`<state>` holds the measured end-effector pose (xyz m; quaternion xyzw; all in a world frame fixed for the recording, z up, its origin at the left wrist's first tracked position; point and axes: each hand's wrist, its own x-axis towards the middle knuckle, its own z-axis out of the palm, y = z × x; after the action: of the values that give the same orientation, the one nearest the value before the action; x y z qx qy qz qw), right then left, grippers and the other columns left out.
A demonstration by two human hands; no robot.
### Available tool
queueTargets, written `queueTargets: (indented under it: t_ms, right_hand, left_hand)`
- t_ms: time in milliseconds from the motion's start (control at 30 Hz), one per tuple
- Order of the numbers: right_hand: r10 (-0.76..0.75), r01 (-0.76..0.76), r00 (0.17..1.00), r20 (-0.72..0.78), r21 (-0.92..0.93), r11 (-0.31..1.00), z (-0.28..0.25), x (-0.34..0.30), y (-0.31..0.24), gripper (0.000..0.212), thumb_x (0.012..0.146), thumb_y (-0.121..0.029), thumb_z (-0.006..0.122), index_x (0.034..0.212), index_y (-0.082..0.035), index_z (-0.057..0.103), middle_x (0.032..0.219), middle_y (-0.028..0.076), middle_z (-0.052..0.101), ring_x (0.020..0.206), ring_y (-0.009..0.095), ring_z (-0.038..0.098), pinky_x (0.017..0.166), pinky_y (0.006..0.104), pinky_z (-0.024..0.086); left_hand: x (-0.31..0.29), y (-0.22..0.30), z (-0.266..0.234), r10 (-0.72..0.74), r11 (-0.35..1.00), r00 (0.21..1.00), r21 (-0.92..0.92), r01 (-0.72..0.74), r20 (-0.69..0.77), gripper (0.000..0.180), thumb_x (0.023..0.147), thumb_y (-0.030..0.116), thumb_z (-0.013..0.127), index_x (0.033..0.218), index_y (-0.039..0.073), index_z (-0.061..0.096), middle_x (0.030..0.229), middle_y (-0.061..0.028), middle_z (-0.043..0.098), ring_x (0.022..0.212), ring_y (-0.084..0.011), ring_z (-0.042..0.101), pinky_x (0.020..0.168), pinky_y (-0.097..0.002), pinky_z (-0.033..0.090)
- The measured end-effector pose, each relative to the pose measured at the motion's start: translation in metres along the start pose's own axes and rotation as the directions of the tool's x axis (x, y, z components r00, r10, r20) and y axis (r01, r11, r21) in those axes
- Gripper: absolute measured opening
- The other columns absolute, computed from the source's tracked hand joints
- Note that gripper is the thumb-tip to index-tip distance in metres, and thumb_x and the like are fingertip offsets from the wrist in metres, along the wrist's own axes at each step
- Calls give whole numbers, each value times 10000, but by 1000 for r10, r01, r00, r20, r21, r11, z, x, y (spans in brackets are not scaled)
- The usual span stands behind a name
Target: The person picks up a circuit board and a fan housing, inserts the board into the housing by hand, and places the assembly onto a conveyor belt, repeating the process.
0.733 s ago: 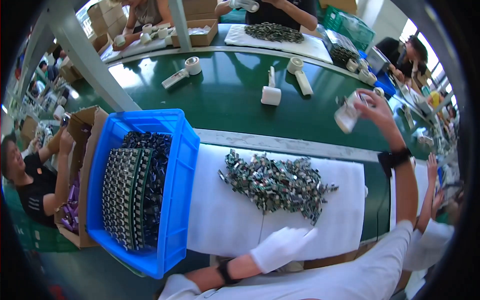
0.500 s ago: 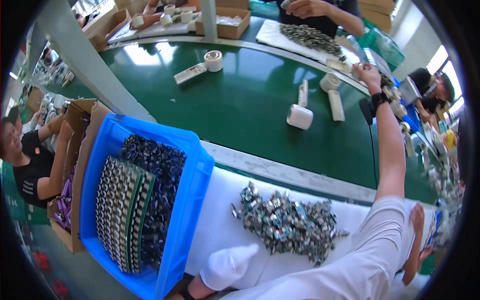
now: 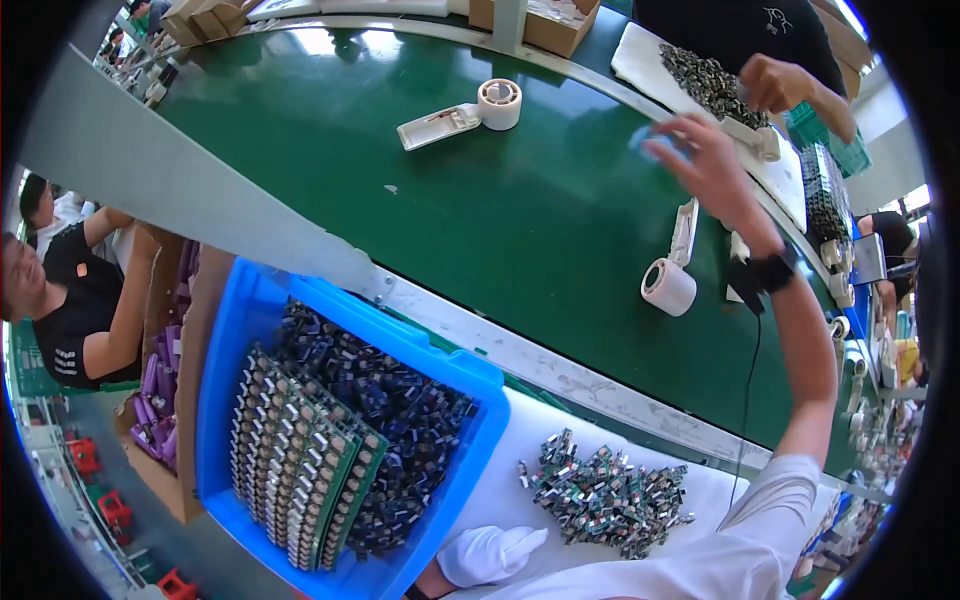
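My right hand, bare and with a black wristband, reaches out over the green conveyor belt. Its fingers are motion-blurred, with a light-blue patch at the tips that I cannot identify. Near its wrist lies a white handheld fan casing with a round head and a long handle. Part of another white casing shows behind the wrist. My left hand, in a white glove, rests on the white padded surface, fingers stretched out. Beside it is a heap of small circuit boards.
A blue bin holds circuit-board panels and loose dark boards. Left of it, a cardboard box contains purple cylinders. Another white fan casing lies farther along the belt. Across it, a co-worker's hand hovers near a board pile. A black cable hangs by my arm.
My right hand has moved leftward from the belt's far edge to over the belt. My left hand stays beside the bin. The view has turned, shifting the belt and bin within it.
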<state>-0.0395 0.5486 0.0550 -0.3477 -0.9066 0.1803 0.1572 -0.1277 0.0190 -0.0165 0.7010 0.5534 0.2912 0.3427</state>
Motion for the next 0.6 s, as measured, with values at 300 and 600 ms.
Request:
queueTargets:
  t_ms: [300,600]
  right_hand:
    - [-293,296,950,112,-12,955,116,121,-78,733,823,-360,788,1461,-205,463,1352,265,503,1205,422,571,1044,444,477]
    - [32,-25,999,-33,171,985,-83,-224,-163,508,863,-77,768,1338,-90,587,1411,50,549,1113,149,618,923,294,538]
  left_hand:
    - [-3,0,3,33,999,980,18,-30,-194,364,804,59,684,1160,133,710,966,-50,736,613,-256,640,566,-379,535]
    - [-13,-5,3,228,967,928,178,-180,-296,386,772,31,705,1142,142,722,983,-58,721,717,-255,643,646,-380,544]
